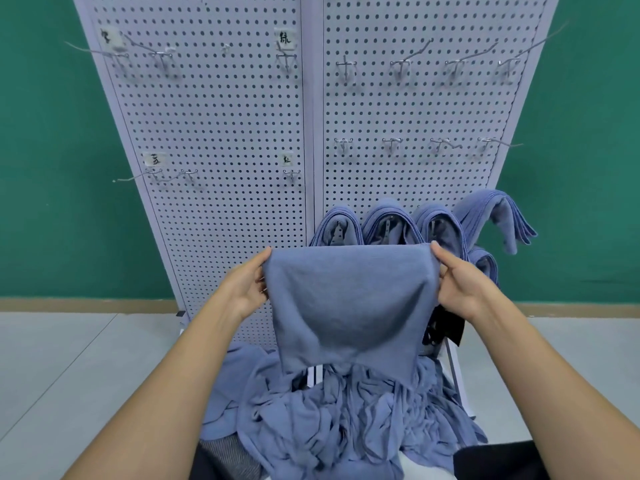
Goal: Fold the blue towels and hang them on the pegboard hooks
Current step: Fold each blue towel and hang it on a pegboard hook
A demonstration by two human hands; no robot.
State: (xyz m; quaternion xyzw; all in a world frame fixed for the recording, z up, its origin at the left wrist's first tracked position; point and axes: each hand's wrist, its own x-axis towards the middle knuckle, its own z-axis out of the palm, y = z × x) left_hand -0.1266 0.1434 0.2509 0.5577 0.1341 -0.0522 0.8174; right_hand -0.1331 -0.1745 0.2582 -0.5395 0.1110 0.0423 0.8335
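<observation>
My left hand point(247, 289) and right hand point(459, 287) pinch the top corners of a soft blue cloth towel point(349, 303), holding it taut above the heap of unfolded blue towels point(332, 420), so it hangs flat for folding before the white pegboard point(221, 133).

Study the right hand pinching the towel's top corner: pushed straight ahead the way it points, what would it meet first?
Probably the folded towels hanging just behind the right hand, which pinches the held towel, before the pegboard itself. Depth is hard to judge from one view.
</observation>
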